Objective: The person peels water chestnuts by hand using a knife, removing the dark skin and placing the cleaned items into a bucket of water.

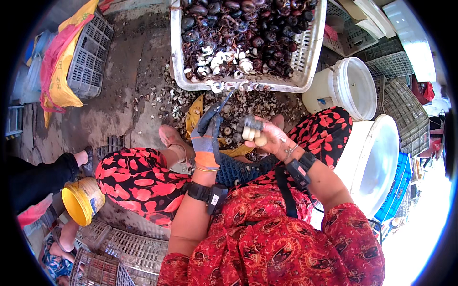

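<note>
My left hand [208, 132], in a grey, orange and dark-coated work glove, is closed around a small knife [227, 100] whose blade points up toward the crate. Several pale peeled corms [254, 136], which look like water chestnuts, lie in the curled fingers of my right hand [266, 134]; grey wrapping covers part of its fingers. Beyond both hands stands a white plastic crate [247, 85] full of dark unpeeled corms [264, 35]. White peelings [223, 62] lie at its near side and over its rim.
Peel scraps [175, 103] litter the floor between my feet. At right stand a white bucket [340, 85] and a large white tub [375, 164]. A yellow bucket [80, 203], another person's leg [43, 177] and grey crates [132, 248] are at left.
</note>
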The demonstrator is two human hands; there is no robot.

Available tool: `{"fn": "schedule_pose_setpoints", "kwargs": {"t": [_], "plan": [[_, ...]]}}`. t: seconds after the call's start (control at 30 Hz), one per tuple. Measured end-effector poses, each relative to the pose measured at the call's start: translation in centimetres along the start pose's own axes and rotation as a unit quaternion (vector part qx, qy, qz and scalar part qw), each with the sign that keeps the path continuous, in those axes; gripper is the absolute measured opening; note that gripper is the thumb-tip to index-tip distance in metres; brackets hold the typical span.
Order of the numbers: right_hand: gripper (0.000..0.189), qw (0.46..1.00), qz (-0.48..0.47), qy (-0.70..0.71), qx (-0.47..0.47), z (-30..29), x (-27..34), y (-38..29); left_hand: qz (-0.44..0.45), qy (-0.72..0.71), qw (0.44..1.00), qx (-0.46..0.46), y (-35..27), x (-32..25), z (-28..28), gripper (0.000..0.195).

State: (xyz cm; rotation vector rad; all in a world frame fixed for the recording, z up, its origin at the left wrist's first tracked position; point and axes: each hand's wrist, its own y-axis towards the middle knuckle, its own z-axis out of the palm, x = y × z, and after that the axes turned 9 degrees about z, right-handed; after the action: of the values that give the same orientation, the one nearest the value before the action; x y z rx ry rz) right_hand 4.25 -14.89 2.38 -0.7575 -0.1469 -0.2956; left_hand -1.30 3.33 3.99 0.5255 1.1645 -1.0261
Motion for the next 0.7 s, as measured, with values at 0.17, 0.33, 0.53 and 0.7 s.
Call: {"fn": "schedule_pose_setpoints", "kwargs": {"t": [0.17, 0.33, 0.53, 0.7], "plan": [[0.019, 0.994, -0.049, -0.091, -0.045, -0.4, -0.7, -1.6, -0.009, 0.011, 0.999, 0.034, 0.3, -0.4, 0.3, 0.027], [0.022, 0.935, -0.193, -0.252, -0.157, 5.4, 3.3, -5.1, 0.024, 0.007, 0.997, 0.069, 1.0, -1.0, 0.9, 0.027], [0.03, 0.625, -0.426, -0.576, -0.311, 1.8, 13.6, -4.4, -0.009, 0.034, 0.992, 0.124, 1.1, -0.4, 0.7, 0.027], [0.03, 0.248, -0.417, -0.755, -0.441, 7.7, 16.5, -1.7, 0.006, 0.0, 0.995, 0.1, 0.5, 2.3, -0.9, 0.029]]}}
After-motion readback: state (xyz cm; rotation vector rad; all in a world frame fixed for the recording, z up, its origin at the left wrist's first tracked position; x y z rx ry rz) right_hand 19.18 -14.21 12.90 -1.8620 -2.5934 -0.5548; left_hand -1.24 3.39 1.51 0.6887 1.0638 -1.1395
